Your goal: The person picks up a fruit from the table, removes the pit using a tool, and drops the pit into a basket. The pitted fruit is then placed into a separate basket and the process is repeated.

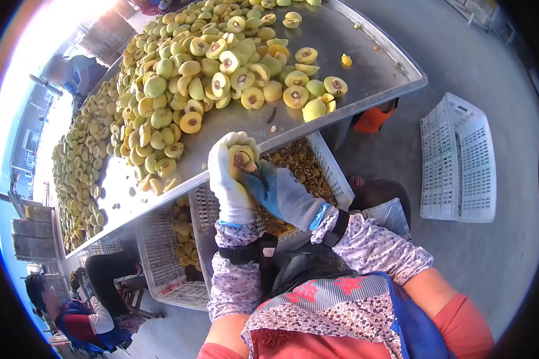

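Note:
My left hand [224, 176], in a white glove, is wrapped round a peach half [241, 152] just off the table's near edge. The cut face with its brown centre points up toward me. My right hand [272, 190], in a blue and grey glove, is closed and pressed against that half from the right. Whatever its fingers grip is hidden. Halved yellow-green peaches [221, 78], many still with pits, lie heaped on the metal table [365, 66]. Under my hands stands a crate [332, 170] of brown pits and scraps.
A white plastic crate [458, 161] stands on the floor at right. Another crate [170, 275] with peach halves sits under the table at left. One co-worker [90, 323] sits at lower left, another [81, 75] is across the table. An orange object [374, 118] is beneath the table.

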### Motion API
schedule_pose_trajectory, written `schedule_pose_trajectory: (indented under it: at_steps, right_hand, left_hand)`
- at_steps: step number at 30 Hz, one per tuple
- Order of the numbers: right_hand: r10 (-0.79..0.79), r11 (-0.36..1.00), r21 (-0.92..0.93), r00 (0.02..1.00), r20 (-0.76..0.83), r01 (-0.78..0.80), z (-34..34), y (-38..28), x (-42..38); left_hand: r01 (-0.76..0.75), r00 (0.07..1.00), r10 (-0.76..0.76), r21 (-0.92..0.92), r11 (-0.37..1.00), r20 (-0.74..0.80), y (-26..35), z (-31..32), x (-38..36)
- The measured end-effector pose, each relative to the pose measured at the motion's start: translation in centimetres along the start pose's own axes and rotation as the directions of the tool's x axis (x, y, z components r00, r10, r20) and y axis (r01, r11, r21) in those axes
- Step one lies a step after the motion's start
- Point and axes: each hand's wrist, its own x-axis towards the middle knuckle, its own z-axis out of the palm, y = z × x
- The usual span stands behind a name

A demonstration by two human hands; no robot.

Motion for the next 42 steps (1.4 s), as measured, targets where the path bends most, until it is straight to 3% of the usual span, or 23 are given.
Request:
schedule_pose_trajectory:
  at_steps: [4, 10, 12, 14, 16, 17, 18, 19, 22, 23, 25, 26, 27, 28, 29, 31, 33, 34, 36, 37, 39, 42]
  right_hand:
    - [0.011, 0.998, 0.058, 0.999, 0.048, -0.014, 0.3, 0.1, -0.1]
    - [-0.020, 0.986, 0.164, 0.998, 0.058, 0.010, 1.5, 1.7, -0.2]
    - [-0.039, 0.987, 0.157, 0.998, 0.048, 0.031, 1.2, 1.3, -0.3]
    - [0.172, 0.906, 0.314, 0.923, 0.344, -0.285, -0.3, -0.6, -0.5]
    - [0.195, 0.866, 0.343, 0.878, 0.437, -0.363, -1.6, -1.5, -0.8]
    - [0.208, 0.821, 0.364, 0.825, 0.526, -0.439, -2.1, -1.6, -0.9]
    - [0.209, 0.821, 0.364, 0.824, 0.526, -0.440, -2.3, -1.4, -0.7]
    - [0.251, 0.838, 0.285, 0.794, 0.554, -0.465, -2.4, -1.2, -0.5]
    - [0.317, 0.836, 0.201, 0.747, 0.584, -0.511, -2.5, -1.2, -0.5]
    - [0.306, 0.786, 0.264, 0.723, 0.620, -0.559, -2.5, -1.1, -0.7]
    - [0.289, 0.730, 0.323, 0.700, 0.653, -0.602, -2.5, -1.1, -0.9]
    - [0.246, 0.674, 0.388, 0.687, 0.684, -0.628, -2.5, -1.2, -1.0]
    - [0.199, 0.611, 0.448, 0.674, 0.712, -0.653, -2.6, -1.3, -1.1]
    - [0.198, 0.611, 0.449, 0.674, 0.711, -0.652, -2.7, -1.3, -1.1]
    - [0.210, 0.661, 0.409, 0.678, 0.704, -0.629, -2.8, -1.3, -1.0]
    - [0.223, 0.708, 0.367, 0.683, 0.695, -0.604, -3.1, -1.5, -0.9]
    - [0.316, 0.852, 0.184, 0.761, 0.567, -0.491, -3.3, -1.8, -1.0]
    - [0.318, 0.851, 0.181, 0.758, 0.570, -0.493, -3.4, -2.0, -1.2]
    - [0.299, 0.697, 0.322, 0.668, 0.682, -0.641, -3.5, -2.2, -1.5]
    - [0.299, 0.697, 0.322, 0.668, 0.681, -0.640, -3.4, -2.0, -1.6]
    - [0.167, 0.538, 0.448, 0.611, 0.774, -0.714, -3.1, -1.8, -1.8]
    - [0.274, 0.616, 0.391, 0.651, 0.708, -0.684, -3.4, -2.9, -1.9]
  left_hand:
    - [0.037, 0.996, -0.039, -0.026, 0.999, -0.079, 0.3, 0.5, -0.2]
    - [0.045, 0.999, -0.046, 0.143, 0.989, 0.006, 0.7, -0.5, 0.5]
    - [-0.012, 0.999, 0.001, 0.285, 0.959, 0.039, 0.9, -0.5, 0.6]
    - [0.003, 0.997, -0.024, 0.260, 0.966, 0.079, 0.8, -0.9, 0.8]
    - [0.020, 0.992, -0.050, 0.237, 0.971, 0.119, 1.3, -1.4, 1.1]
    - [0.056, 0.965, -0.129, 0.304, 0.951, 0.227, 2.0, -1.8, 1.3]
    - [0.082, 0.921, -0.213, 0.372, 0.925, 0.326, 2.6, -1.9, 1.4]
    - [0.140, 0.919, -0.277, 0.426, 0.894, 0.280, 2.9, -1.7, 1.4]
    - [0.082, 0.910, -0.268, 0.497, 0.864, 0.315, 2.6, -2.2, 1.7]
    - [0.083, 0.911, -0.269, 0.498, 0.863, 0.314, 2.3, -2.3, 1.6]
    - [-0.015, 0.948, -0.126, 0.438, 0.899, 0.291, 1.7, -1.9, 1.1]
    - [-0.016, 0.948, -0.125, 0.438, 0.899, 0.292, 1.4, -1.5, 0.8]
    - [0.037, 0.974, -0.109, 0.336, 0.941, 0.197, 1.1, -1.0, 0.4]
    - [0.079, 0.990, -0.103, 0.224, 0.971, 0.100, 1.0, -0.8, 0.2]
    - [0.079, 0.989, -0.104, 0.226, 0.971, 0.101, 1.2, -1.0, 0.3]
    - [0.094, 0.930, -0.205, 0.342, 0.935, 0.305, 1.8, -1.6, 1.0]
    - [0.080, 0.915, -0.234, 0.421, 0.903, 0.329, 1.8, -2.0, 1.3]
    - [0.064, 0.899, -0.267, 0.499, 0.864, 0.347, 1.7, -2.2, 1.3]
    - [0.061, 0.921, -0.227, 0.460, 0.886, 0.316, 1.3, -1.9, 0.8]
    - [0.081, 0.931, -0.216, 0.411, 0.908, 0.293, 1.4, -1.7, 0.6]
    - [0.098, 0.940, -0.205, 0.359, 0.928, 0.272, 1.4, -1.5, 0.5]
    - [0.095, 0.934, -0.215, 0.383, 0.919, 0.286, 1.3, -1.3, 0.4]
